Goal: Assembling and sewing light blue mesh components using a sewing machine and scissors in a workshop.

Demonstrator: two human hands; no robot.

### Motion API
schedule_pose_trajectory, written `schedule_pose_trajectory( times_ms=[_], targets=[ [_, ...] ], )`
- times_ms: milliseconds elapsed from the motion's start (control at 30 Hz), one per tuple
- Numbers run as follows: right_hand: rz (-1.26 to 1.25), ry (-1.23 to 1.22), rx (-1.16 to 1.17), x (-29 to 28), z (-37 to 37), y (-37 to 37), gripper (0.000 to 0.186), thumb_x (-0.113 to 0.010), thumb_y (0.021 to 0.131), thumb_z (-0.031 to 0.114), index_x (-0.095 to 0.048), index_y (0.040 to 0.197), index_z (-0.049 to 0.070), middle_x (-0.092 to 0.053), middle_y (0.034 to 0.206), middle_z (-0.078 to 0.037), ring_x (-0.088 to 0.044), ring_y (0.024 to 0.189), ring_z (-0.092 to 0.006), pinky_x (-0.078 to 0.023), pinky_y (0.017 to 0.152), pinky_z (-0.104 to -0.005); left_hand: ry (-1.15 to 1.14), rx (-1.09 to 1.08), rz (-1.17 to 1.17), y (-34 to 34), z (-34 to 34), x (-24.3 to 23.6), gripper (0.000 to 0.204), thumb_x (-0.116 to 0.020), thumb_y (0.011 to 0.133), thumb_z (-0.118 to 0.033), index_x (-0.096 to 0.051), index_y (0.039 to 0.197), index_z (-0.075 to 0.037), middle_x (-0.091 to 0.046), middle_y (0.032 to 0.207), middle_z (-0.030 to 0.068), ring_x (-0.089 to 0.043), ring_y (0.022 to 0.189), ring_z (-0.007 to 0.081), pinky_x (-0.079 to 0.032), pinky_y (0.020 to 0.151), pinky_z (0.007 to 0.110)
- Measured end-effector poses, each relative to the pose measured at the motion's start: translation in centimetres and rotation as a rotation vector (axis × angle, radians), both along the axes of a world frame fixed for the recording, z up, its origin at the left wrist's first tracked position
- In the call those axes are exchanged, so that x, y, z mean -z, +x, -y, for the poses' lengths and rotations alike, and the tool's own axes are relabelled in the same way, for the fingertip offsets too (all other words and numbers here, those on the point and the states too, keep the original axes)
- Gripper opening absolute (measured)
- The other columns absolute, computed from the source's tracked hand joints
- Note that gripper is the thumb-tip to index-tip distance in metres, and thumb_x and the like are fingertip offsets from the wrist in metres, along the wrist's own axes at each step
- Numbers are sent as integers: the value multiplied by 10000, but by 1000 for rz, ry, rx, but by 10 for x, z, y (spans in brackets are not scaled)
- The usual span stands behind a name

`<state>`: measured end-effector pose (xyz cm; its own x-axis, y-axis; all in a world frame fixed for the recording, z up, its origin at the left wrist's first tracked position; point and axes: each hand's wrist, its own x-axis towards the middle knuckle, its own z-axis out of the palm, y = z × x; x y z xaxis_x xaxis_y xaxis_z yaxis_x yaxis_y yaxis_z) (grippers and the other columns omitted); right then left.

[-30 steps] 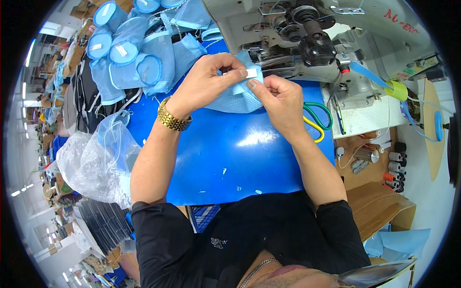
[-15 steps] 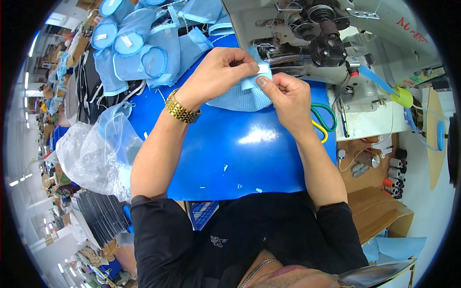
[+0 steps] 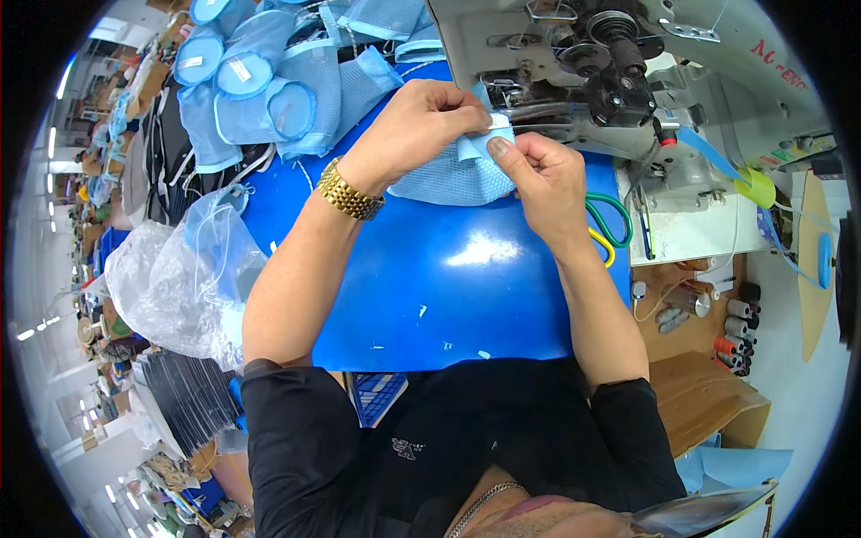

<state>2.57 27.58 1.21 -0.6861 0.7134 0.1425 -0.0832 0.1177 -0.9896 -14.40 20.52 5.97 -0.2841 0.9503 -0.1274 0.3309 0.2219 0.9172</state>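
My left hand point(image 3: 421, 130), with a gold watch on its wrist, pinches a light blue mesh fabric piece point(image 3: 441, 184) at a smooth blue flap with a white strip point(image 3: 497, 121), partly under my thumb. My right hand point(image 3: 549, 184) grips the same piece from the right, thumb on the flap just below the strip. The piece is held over the blue work surface point(image 3: 404, 287), right at the sewing machine's front point(image 3: 614, 94). Fingertips of both hands are partly hidden in the fabric.
Blue mesh pouches point(image 3: 300, 112) pile up at upper left, above a clear plastic bag point(image 3: 166, 287). Green and yellow scissor handles point(image 3: 612, 211) show beside my right hand. Thread cones point(image 3: 735, 327) and a cardboard box point(image 3: 704, 399) sit at the right.
The view has shifted, so machine, pouches, hands and fabric all appear further right and higher. Both hands keep their pinch on the piece, with only slight finger movement.
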Motion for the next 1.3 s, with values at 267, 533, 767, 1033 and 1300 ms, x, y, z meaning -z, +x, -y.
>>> schedule_pose_trajectory(
  times_ms=[267, 533, 767, 1033, 1300],
  targets=[
    [25, -25, 5, 4, -1, 0, 279, -679, 907, 228, -660, 753, -4, -553, 582, 34, -455, 535, -16, -366, 469, -207, -11, -45, 41, 3, -1, 2, 189, -622, 859, -190, -688, 841, -13, -631, 783, -6, -544, 764, 75, -420, 726, 231],
    [-48, -157, -16, -4, -1, -6, 295, -651, 924, 246, -696, 818, -25, -622, 616, -14, -549, 539, -51, -450, 485, -215, 5, -100, 79, 4, -4, 0, 173, -626, 861, -219, -688, 805, -68, -614, 755, -49, -492, 700, 34, -354, 630, 214],
    [39, -87, -16, -9, -2, 2, 291, -653, 920, 239, -697, 824, -33, -635, 625, -35, -588, 540, -75, -465, 495, -217, -30, -111, 57, 5, -2, -1, 184, -638, 852, -255, -702, 822, -86, -610, 740, -58, -457, 647, 22, -316, 574, 211],
    [112, -33, -25, -17, -11, 2, 286, -654, 908, 235, -696, 835, -38, -647, 632, -49, -617, 541, -98, -452, 489, -216, 207, -203, -150, 2, 6, 5, 221, -661, 876, -218, -681, 925, -4, -668, 824, 31, -580, 718, 94, -441, 614, 249],
    [74, -71, -60, -12, -12, 6, 253, -666, 881, 201, -688, 832, -47, -667, 665, -57, -624, 562, -93, -464, 507, -225, 683, 83, -878, 49, 69, 29, 156, -751, 715, -51, -671, 850, -61, -672, 912, 83, -650, 883, 257, -513, 722, 363]
  ],
)
